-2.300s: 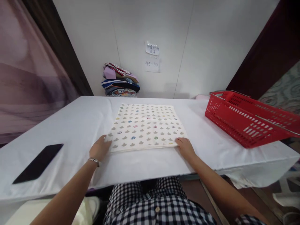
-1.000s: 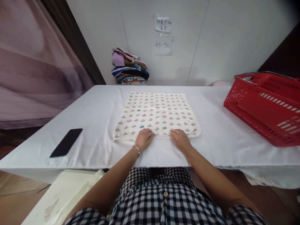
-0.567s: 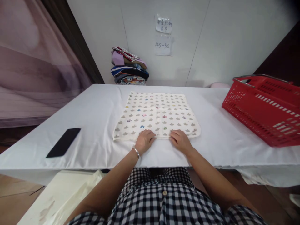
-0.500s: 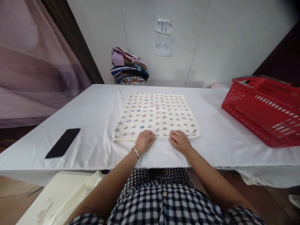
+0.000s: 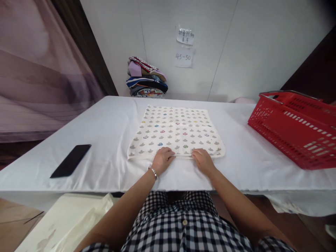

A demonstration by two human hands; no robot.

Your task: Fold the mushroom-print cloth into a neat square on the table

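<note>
A cream cloth (image 5: 176, 131) printed with small grey and coloured motifs lies flat on the white-covered table (image 5: 110, 122). My left hand (image 5: 162, 159), with a bracelet at the wrist, and my right hand (image 5: 203, 161) rest side by side at the middle of the cloth's near edge. The fingers of both curl over that edge and pinch it.
A black phone (image 5: 70, 165) lies near the table's left front. A red plastic basket (image 5: 294, 127) stands at the right. A stack of folded clothes (image 5: 145, 77) sits at the back against the wall, under two paper notes (image 5: 184, 49).
Since 2.3 s ago my hands slid from the cloth's near corners to the middle of its near edge. Over the last second they have stayed there; only the view shifted slightly.
</note>
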